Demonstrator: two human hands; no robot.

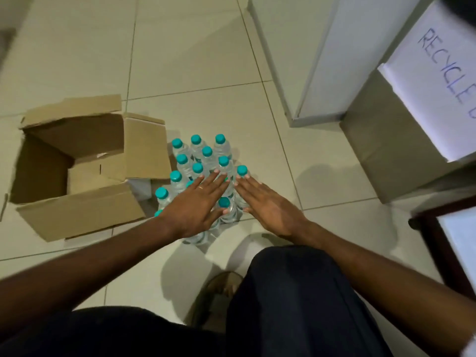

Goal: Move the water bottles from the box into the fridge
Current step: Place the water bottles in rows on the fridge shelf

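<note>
Dim warm light, soft shadows, blurred, distorted edges

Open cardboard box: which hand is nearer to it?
Left. The left hand is over the water bottles beside the open cardboard box; the right hand lies farther away, past the left.

The left hand [195, 204] hides several water bottles [197, 168].

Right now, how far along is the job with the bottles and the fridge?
Done: the box looks empty, and the bottles stand on the floor beside it. In hand: the left hand and right hand lie flat over the caps, gripping none. Left: all bottles still need carrying to the fridge.
</note>
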